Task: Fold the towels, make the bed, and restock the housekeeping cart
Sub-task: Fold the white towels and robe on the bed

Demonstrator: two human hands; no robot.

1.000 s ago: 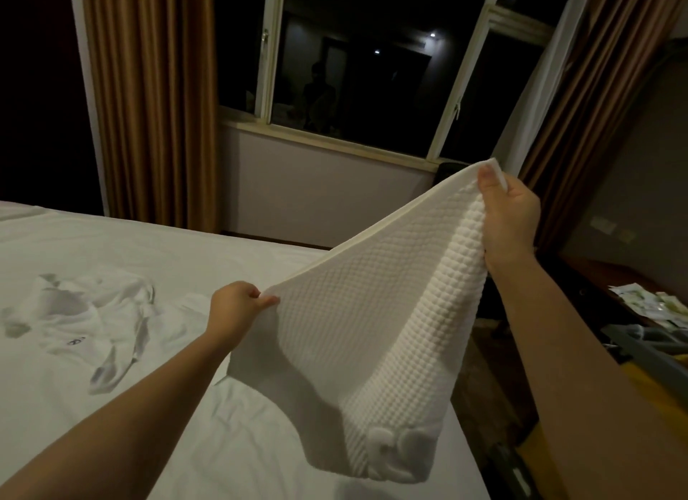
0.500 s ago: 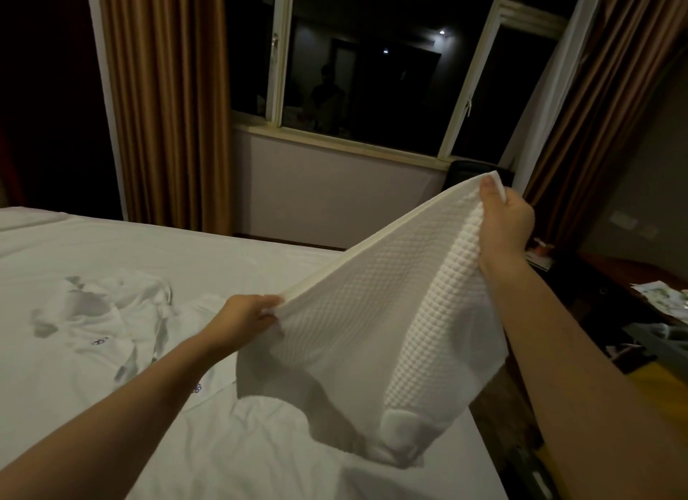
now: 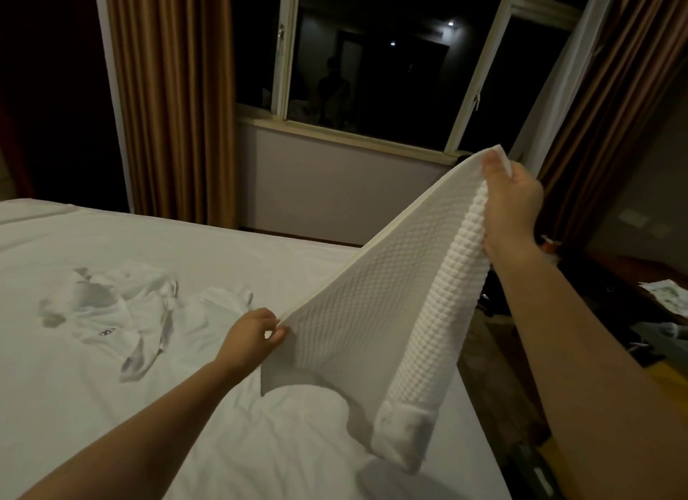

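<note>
Both hands pinch the waffle towel's (image 3: 372, 313) top edge, left (image 3: 253, 337) low, right (image 3: 512, 201) high, its bottom touching the bed (image 3: 111, 406).

I've lowered my left hand (image 3: 253, 337) close to the bed (image 3: 93, 406), so the towel (image 3: 353, 306) now slopes more steeply down toward the bed from my right hand (image 3: 515, 201).

Towel (image 3: 372, 313): white, waffle-grid weave all over, finer checks on the flat face, chunkier squares along the bunched edge, plain smooth band at btm end. Bed sheet (image 3: 111, 406): plain white. Crumpled cloth (image 3: 111, 313) on it: white w/ small dark logo. Curtains (image 3: 171, 108): tan-brown, vertical pleats. Window frame (image 3: 283, 52): cream. Wall (image 3: 335, 190) below window: pale lilac-grey. Papers (image 3: 666, 298) far right: white w/ greenish print
</note>
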